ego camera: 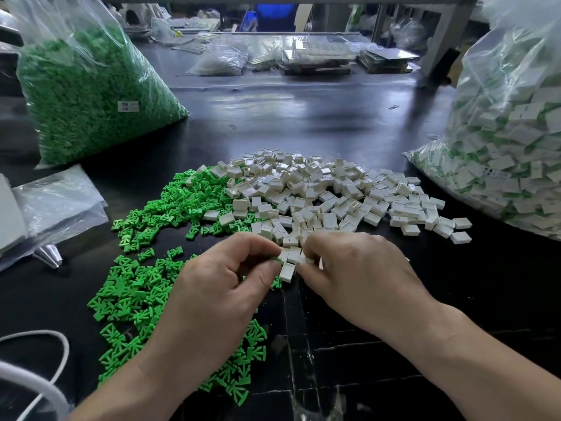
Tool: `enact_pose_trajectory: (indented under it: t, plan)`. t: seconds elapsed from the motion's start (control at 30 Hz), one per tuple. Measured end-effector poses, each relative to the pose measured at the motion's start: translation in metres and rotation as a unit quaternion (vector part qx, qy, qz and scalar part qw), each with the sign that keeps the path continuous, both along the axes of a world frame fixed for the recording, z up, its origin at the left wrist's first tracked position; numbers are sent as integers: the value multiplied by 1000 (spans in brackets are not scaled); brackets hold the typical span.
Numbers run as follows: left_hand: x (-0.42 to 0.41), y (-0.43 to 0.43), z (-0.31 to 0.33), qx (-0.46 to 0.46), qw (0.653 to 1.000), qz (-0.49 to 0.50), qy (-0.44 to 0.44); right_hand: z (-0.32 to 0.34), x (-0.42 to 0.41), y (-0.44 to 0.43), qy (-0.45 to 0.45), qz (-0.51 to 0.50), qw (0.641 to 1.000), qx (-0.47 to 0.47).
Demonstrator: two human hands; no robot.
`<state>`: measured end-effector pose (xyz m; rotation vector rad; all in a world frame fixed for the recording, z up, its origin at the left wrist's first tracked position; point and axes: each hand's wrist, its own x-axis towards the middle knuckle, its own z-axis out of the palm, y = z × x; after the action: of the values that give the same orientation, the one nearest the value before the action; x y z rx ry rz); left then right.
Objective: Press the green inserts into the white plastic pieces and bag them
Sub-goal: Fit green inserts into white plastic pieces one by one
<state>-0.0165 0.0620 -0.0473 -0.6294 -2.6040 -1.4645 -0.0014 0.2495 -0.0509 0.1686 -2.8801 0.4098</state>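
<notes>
Hands meeting near centre for push-fit: left hand (218,278) pinching green insert (275,259), right hand (358,275) gripping white piece (288,270) against it. Green pile (142,287) lying under left hand, white pile (318,189) just beyond, likely for short reach. Mixed-parts bag (510,153) sitting right on bench (303,117), green stock bag (91,95) far left. Scattered white pieces lying between hands and right bag.
</notes>
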Motion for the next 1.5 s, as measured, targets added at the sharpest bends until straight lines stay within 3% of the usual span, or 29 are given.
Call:
enact_pose_trajectory:
  t: [0.07,0.1,0.13,0.2,0.27,0.33,0.57,0.97,1.27,1.5]
  plan:
    - [-1,-1,2,58,998,0,-39,6,2,3,-16,-1,988,-155]
    - [-2,-2,2,86,995,0,-54,10,3,3,-59,8,961,-270]
    - [-3,-3,2,112,991,1,-69,14,3,3,-124,25,910,-395]
    - [-6,-5,0,166,979,-6,-115,17,3,1,-227,51,770,-594]
    - [-8,-6,-3,213,963,-21,-166,16,2,-2,-266,52,693,-668]
    - [-8,-6,-7,237,952,-29,-192,16,4,-6,-282,62,670,-684]
    - [-8,-4,-3,335,911,-59,-234,14,9,-8,-267,84,708,-649]
    - [-3,-2,0,273,939,-76,-195,9,9,-8,-214,96,746,-624]
    - [-5,-6,-3,242,942,-84,-217,7,12,-10,-175,113,766,-608]
    - [-9,-14,-6,170,953,-104,-229,15,12,-5,-178,127,847,-484]
